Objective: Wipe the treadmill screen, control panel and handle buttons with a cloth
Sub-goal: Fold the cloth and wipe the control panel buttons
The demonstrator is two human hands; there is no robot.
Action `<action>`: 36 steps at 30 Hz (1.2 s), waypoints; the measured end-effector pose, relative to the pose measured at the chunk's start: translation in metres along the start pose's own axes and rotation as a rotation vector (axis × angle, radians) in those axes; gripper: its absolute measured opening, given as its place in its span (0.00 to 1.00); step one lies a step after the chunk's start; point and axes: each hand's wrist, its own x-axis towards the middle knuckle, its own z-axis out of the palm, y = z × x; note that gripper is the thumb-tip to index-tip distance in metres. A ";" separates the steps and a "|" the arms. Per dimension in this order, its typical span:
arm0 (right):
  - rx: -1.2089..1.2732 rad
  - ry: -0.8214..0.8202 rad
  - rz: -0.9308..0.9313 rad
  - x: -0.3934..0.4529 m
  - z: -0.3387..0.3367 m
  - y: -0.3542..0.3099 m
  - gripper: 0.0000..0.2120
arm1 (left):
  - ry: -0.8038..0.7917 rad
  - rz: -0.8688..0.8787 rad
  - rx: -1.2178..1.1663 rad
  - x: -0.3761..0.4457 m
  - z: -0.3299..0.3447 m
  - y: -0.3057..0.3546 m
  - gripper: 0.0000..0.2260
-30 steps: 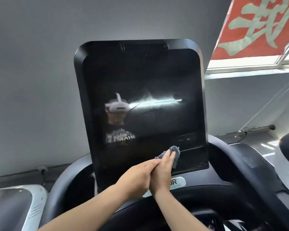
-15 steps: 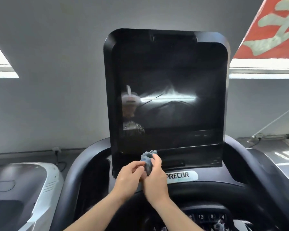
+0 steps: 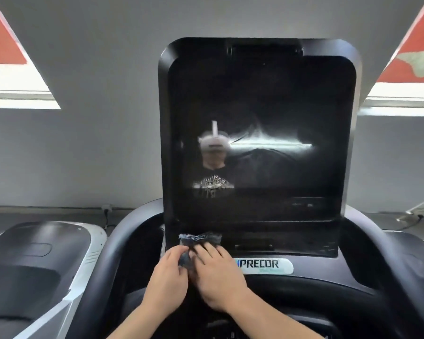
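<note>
The cloth, a small dark grey rag, is bunched against the lower left corner of the treadmill screen, at about seven o'clock on the dark panel and just above the Precor badge to its right. It is pinched by the left hand between curled fingers at its lower fold, while it is pressed flat to the bezel by the right hand, whose fingers are laid nearly straight over it. The step in hand is judged to be the wiping of the bottom strip of the screen. It would be done well if the rag were spread wider under the flat fingers, drawn toward three o'clock in one even pass, and kept clear of the slot at five o'clock. A streaky glare at the centre suggests that more passes are needed there.
</note>
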 end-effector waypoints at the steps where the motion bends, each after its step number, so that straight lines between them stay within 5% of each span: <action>1: -0.004 -0.007 0.032 -0.007 -0.001 0.010 0.26 | -0.037 0.004 0.027 -0.001 0.005 0.006 0.24; 15: -0.044 -0.091 0.319 -0.112 -0.025 0.151 0.37 | -0.170 0.189 0.307 -0.011 0.074 0.078 0.26; 19: -0.020 -0.095 0.470 -0.153 -0.025 0.190 0.42 | -0.015 0.251 0.322 -0.019 0.073 0.107 0.22; 25: 0.070 -0.150 0.670 -0.187 -0.021 0.224 0.43 | -0.137 0.138 0.320 -0.017 0.085 0.099 0.23; 30: 0.073 -0.111 0.700 -0.161 -0.021 0.209 0.52 | -0.173 0.084 0.316 -0.013 0.095 0.095 0.23; 36: 0.147 -0.090 0.405 -0.114 -0.025 0.131 0.40 | -0.178 0.091 0.315 -0.015 0.093 0.094 0.25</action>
